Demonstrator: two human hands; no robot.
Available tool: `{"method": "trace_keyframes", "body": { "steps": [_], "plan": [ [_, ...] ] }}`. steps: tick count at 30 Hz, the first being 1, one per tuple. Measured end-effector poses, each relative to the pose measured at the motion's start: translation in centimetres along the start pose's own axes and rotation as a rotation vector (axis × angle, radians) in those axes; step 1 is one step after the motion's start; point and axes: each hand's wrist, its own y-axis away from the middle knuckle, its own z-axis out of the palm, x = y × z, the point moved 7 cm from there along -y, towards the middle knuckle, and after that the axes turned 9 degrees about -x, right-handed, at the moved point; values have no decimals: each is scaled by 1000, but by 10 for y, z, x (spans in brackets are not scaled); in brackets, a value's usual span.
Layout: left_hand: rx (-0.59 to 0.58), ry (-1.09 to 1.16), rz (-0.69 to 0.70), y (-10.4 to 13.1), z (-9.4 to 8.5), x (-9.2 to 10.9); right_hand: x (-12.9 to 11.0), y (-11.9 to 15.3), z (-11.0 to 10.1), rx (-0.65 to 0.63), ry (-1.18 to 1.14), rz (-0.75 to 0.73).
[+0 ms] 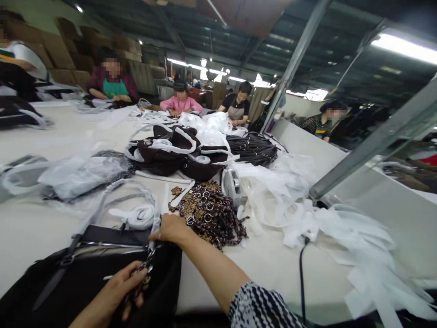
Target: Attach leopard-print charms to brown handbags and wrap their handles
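Head camera view shows the person's left hand [124,287] with its fingers curled around a brown-and-black patterned fabric strap [145,278], just below a silver metal clasp [149,258]. Above that grip, the right hand [172,228] pinches the lower end of a tall looped handle wrapped in pale covering [156,207], probably to steady it while the clasp sits against its base. Both hands are over a black soft-sided handbag [85,282], which lies on the pale tabletop [205,282] with its handle away from the person, a placement that seems to leave the attachment point within easy reach. Right beside the right wrist, a heap of similar patterned straps with silver rings [218,214] is likely set there for convenience. Beyond the grip, within the handle's loop, rests a coiled white padded strip [141,216].

The left hand's fingers cover most of the strap, so its lower end is hard to make out. Whether the clasp is fastened is unclear, since it is small and partly blurred. The handbag's near edge is cut off by the frame, and the right hand hides the handle's join.
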Motion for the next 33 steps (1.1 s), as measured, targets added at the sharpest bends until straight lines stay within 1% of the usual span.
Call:
{"method": "trace_keyframes", "body": {
  "steps": [3, 6, 8, 10, 12, 14, 16, 19, 22, 24, 25, 27, 30, 33],
  "plan": [
    [35, 5, -39, -1, -4, -4, 11, -3, 5, 98, -159, 17],
    [36, 17, -30, -5, -4, 3, 23, -4, -1, 198, -296, -2],
    [14, 15, 7, -8, 0, 17, 30, -7, -13, 260, -333, -12],
    [1, 9, 47, -13, 5, 35, 35, -10, -27, 326, -359, -26],
    [9, 10, 76, -19, 9, 52, 40, -14, -38, 383, -395, -37],
    [20, 11, 88, -24, 13, 64, 45, -14, -45, 420, -428, -34],
    [32, 5, 80, -27, 16, 67, 50, -11, -49, 434, -454, -26],
    [37, -23, 55, -27, 16, 61, 58, -11, -51, 400, -497, -19],
    [44, -56, 35, -26, 8, 54, 66, -20, -48, 266, -567, -22],
    [53, -83, 16, -25, 3, 56, 68, -25, -45, 171, -632, -38],
    [53, -105, 10, -24, 2, 59, 69, -26, -44, 147, -669, -49],
    [58, -157, 19, -23, 3, 68, 69, -26, -43, 166, -748, -72],
    [72, -197, 47, -26, 10, 85, 72, -25, -45, 279, -840, -86],
    [81, -160, 33, -33, 18, 96, 77, -22, -50, 391, -866, -80]
  ]
}}
